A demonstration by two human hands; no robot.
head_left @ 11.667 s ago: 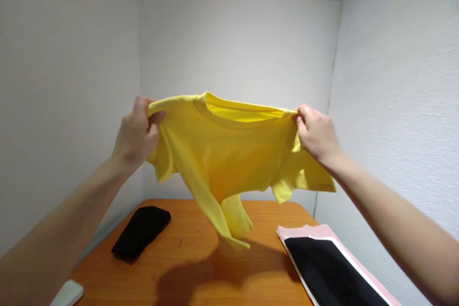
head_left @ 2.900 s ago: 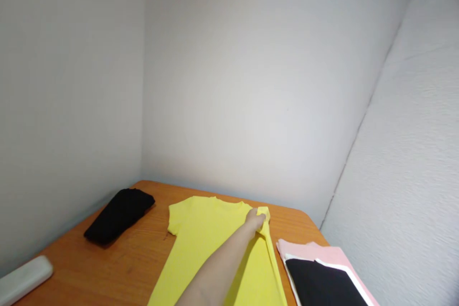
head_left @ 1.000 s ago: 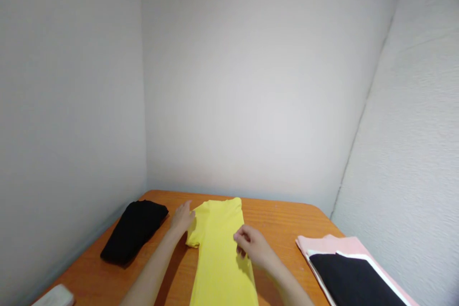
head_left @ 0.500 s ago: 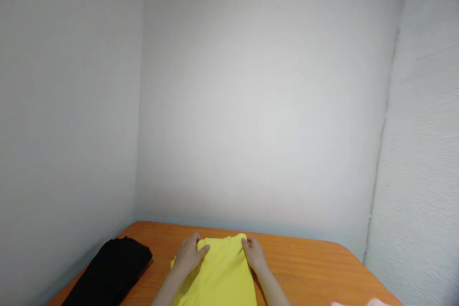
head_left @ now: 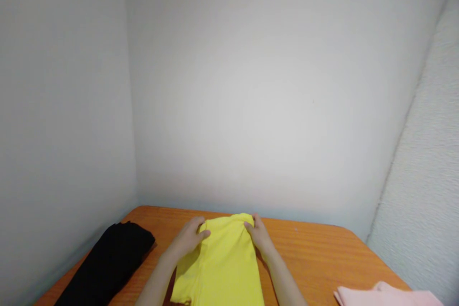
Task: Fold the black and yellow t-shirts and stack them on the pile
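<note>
A yellow piece of clothing (head_left: 229, 258), partly folded, lies in front of me, its near end cut off by the bottom of the view. My left hand (head_left: 191, 236) pinches its far left corner, thumb on top and fingers behind the edge. At the far right corner, my right hand (head_left: 257, 233) grips the cloth in the same way, and small creases run from that thumb. The far edge between my hands looks slightly raised. Whether it is a shirt or another garment I cannot tell.
A folded black cloth (head_left: 111, 263) lies on the left of the orange-brown wooden table (head_left: 308, 253). Pink folded cloth (head_left: 387, 296) sits at the lower right. White walls (head_left: 251, 105) stand behind the table and on both sides.
The camera has tipped down a little, so the table sits higher and more pink cloth shows. Both hands keep hold of the yellow garment, and more of its left side has come into sight.
</note>
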